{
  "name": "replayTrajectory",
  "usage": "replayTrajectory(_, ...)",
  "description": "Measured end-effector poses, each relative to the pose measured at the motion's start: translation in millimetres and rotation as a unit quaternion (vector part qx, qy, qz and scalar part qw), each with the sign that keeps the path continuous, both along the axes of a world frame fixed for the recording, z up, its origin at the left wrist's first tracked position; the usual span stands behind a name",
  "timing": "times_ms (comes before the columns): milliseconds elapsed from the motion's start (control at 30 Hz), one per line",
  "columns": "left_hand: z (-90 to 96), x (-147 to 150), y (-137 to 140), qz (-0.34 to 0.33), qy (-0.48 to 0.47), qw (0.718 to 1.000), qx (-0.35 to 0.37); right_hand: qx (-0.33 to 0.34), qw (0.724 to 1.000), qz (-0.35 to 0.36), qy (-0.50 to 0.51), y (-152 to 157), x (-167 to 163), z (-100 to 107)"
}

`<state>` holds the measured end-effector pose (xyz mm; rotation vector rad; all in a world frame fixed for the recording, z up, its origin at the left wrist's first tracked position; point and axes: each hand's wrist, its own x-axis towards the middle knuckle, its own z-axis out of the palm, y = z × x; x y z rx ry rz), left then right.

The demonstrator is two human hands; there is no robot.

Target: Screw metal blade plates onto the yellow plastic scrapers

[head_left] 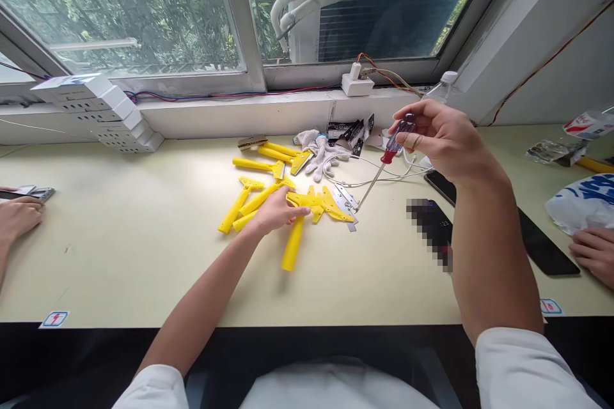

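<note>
My right hand [439, 137] is raised above the table, its fingers closed round the handle of a screwdriver [392, 144]. The shaft slants down to the left, its tip near some metal scraper blades and plates [346, 201]. Low over the table, my left hand [278, 209] pinches a yellow scraper [293, 244] near its head; the handle points toward me. Beside the blades lie loose yellow scraper parts [336, 208]. Left of and behind my left hand are several more yellow scrapers [240, 204], some with metal blades.
White knitted gloves [319, 150], black packets [350, 131] and a white cable [374, 179] lie at the back. Phones [547, 243] are on the right. White boxes [110, 112] are stacked at the back left. Other people's hands [19, 220] show at both sides.
</note>
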<state>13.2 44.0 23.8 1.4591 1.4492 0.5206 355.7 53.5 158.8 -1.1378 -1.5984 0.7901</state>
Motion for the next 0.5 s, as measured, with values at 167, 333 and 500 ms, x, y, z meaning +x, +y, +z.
replayTrajectory(167,21.7,-30,5,-0.040,0.110,0.991,0.066,-0.013,1.000,0.002,0.013,-3,-2,1)
replayTrajectory(333,33.7,-62,13,-0.060,0.291,0.947,0.124,-0.014,1.000,0.016,0.019,-1,0,-1)
replayTrajectory(500,33.8,-34,-3,0.077,0.424,0.867,0.249,-0.018,0.999,0.016,0.026,0,-2,0)
